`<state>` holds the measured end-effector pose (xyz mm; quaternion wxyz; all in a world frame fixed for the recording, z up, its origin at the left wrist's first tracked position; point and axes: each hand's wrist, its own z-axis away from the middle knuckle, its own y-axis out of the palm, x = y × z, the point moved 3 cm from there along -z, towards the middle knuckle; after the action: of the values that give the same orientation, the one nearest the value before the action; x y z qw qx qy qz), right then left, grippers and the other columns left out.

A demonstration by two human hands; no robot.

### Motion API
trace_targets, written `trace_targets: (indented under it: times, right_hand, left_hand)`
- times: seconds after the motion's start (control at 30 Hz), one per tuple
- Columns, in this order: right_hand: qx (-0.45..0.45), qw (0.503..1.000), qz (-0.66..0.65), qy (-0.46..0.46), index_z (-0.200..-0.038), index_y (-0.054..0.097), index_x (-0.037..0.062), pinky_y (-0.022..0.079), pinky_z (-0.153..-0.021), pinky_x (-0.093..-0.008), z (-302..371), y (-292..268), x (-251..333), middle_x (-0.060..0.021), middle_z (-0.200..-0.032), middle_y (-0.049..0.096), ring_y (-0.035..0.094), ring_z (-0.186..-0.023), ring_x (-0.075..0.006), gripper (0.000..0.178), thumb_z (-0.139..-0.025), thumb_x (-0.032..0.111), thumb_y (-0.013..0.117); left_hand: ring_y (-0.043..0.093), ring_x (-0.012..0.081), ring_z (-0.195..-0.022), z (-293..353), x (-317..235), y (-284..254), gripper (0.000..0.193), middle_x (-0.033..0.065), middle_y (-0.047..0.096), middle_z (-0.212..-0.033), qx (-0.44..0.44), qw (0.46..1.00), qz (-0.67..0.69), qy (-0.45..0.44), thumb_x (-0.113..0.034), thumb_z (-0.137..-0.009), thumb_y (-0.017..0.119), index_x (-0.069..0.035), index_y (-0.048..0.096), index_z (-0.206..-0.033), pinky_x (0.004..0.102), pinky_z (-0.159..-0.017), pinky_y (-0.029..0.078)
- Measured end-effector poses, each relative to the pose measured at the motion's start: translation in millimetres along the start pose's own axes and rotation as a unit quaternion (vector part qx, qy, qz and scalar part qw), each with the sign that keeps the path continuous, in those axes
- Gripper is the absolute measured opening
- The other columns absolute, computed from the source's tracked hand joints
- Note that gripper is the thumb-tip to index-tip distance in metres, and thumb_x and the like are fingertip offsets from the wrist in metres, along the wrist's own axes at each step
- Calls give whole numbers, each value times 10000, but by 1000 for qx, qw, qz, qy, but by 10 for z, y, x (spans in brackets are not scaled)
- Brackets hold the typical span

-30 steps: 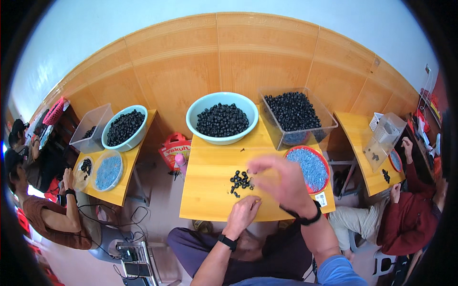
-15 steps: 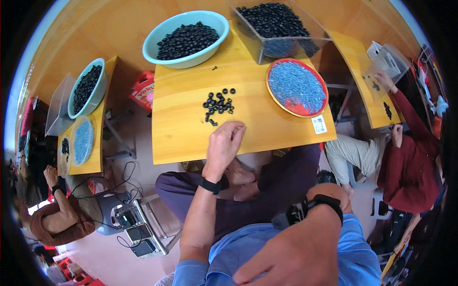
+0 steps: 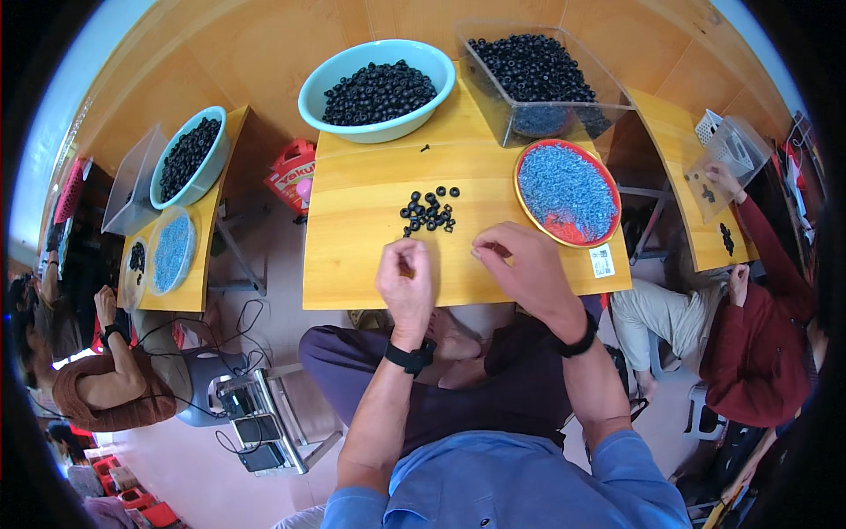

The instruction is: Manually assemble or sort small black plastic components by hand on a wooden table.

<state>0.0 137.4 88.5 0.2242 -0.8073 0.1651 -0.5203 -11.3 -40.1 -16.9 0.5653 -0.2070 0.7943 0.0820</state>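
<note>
My left hand (image 3: 405,284) hovers over the near edge of the yellow table, its fingers curled in; what they hold, if anything, is hidden. Beside it to the right, my right hand (image 3: 527,269) is closed in a pinch, with nothing I can make out at the fingertips. Just beyond both hands lies a loose cluster of small black ring-shaped parts (image 3: 429,212). A round red tray with a yellow rim (image 3: 520,198), heaped with small blue-grey pieces (image 3: 568,185), sits close to my right hand.
At the back stand a turquoise basin (image 3: 370,132) and a clear plastic bin (image 3: 515,132), both full of black rings. One small dark screw-like piece (image 3: 425,148) lies apart on the table (image 3: 361,256). People work at side tables left and right. A metal stool (image 3: 295,414) stands lower left.
My right hand has moved from near my body up over the table's front edge. My left hand has drawn back slightly from the black rings. The whole view has shifted a little.
</note>
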Motion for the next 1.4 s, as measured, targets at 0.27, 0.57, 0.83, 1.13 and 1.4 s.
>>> trace_targets:
  times: [0.27, 0.57, 0.83, 1.13, 1.4]
  right_hand:
    - [16, 993, 120, 2, -1027, 690, 28, 534, -717, -437, -294, 477, -499, -131, -876, 686, 680, -790, -336, 208, -823, 62, 666]
    - [46, 969, 237, -48, -867, 643, 22, 531, -683, -500, -462, 848, -568, -167, -857, 660, 681, -784, -393, 80, -798, 5, 606]
    - [37, 984, 172, -32, -926, 688, 10, 538, -663, -442, -262, 670, -452, -156, -860, 690, 687, -729, -336, 127, -832, 95, 684]
    - [40, 964, -200, 173, -1084, 713, -50, 508, -609, -239, -16, 564, -699, -60, -895, 736, 638, -677, -73, 184, -964, 59, 627]
    - [-2, 951, -239, 198, -1113, 704, -54, 503, -599, -236, 163, 635, -845, -48, -858, 718, 645, -663, -89, 194, -978, 42, 602]
  left_hand:
    - [570, 81, -818, -82, 79, 8, 114, 16, 618, -933, 8, 999, -20, -39, -32, -962, 647, -9, 606, -1066, 241, -750, 489]
    - [583, 93, -823, -56, 60, -2, 91, 33, 631, -929, -8, 1000, -11, -27, -8, -963, 621, 4, 614, -1052, 251, -761, 501]
    - [570, 75, -776, -45, -18, 11, 119, 10, 635, -896, 42, 998, -11, -53, -9, -958, 643, 12, 648, -1075, 233, -707, 491]
    - [571, 68, -736, -26, -73, 50, 218, 22, 657, -910, 165, 986, 12, 23, 23, -910, 705, -4, 700, -1126, 210, -667, 477]
    - [571, 93, -714, -21, -133, 105, 243, 41, 647, -915, 204, 978, -6, 36, 50, -868, 736, -16, 722, -1101, 234, -671, 485]
